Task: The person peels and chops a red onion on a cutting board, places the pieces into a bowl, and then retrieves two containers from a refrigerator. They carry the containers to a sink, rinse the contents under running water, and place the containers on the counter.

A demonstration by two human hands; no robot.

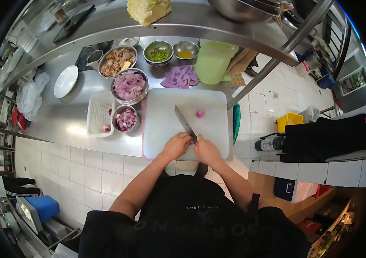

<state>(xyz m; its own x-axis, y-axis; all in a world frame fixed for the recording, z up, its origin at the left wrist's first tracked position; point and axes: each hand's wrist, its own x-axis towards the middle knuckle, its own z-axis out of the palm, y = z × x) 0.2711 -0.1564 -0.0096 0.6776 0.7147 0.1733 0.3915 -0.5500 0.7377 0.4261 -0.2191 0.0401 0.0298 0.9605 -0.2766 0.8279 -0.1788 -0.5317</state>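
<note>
Head view: on the near edge of the white cutting board (209, 124), the right hand (207, 150) is clenched around the knife (184, 121), whose blade points far-left. The left hand (176, 146) curls over a barely visible onion piece (190, 144). A loose pink piece (200, 113) lies beyond the blade. Bowls of cut onion (129, 86) and a white basket (98, 112) stand left.

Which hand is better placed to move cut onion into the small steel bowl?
Likely the left hand: the small round steel bowl of purple onion pieces stands left of the white cutting board; the right hand grips the steel knife.
</note>
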